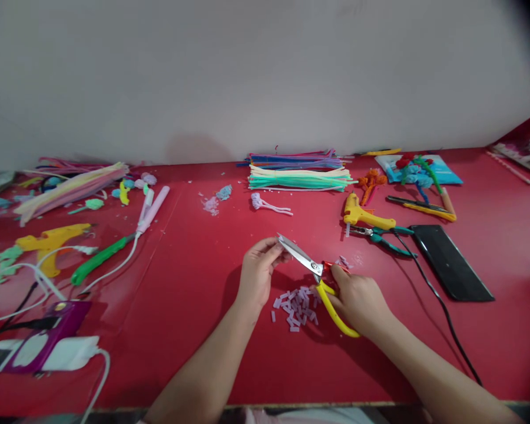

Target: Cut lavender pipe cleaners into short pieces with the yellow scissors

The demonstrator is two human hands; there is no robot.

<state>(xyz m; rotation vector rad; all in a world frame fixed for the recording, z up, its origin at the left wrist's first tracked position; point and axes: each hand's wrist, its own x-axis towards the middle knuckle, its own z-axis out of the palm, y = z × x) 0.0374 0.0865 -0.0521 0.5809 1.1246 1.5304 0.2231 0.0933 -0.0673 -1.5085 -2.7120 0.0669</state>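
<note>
My left hand (261,257) is closed in a pinch, thumb against fingers, on a small pale lilac piece (281,238) that barely shows at the scissor tips. My right hand (357,297) grips scissors (301,255) with silver blades and yellow handles, the blades pointing up and left to my left fingertips. A small red object (334,267) shows beside my right thumb; I cannot tell whether it is held. Below the blades lies a loose pile of short lilac cut pieces (297,307). Beyond my hands rests a lilac pipe-cleaner shape (269,204) with several stems.
Pipe-cleaner bundles (298,178) lie along the wall. At right are a yellow glue gun (366,217), pliers (382,235) and a black phone (451,262). The left side holds another glue gun (53,240), a green-handled tool (100,260), a pink straightener (153,210) and a corded power strip (48,341).
</note>
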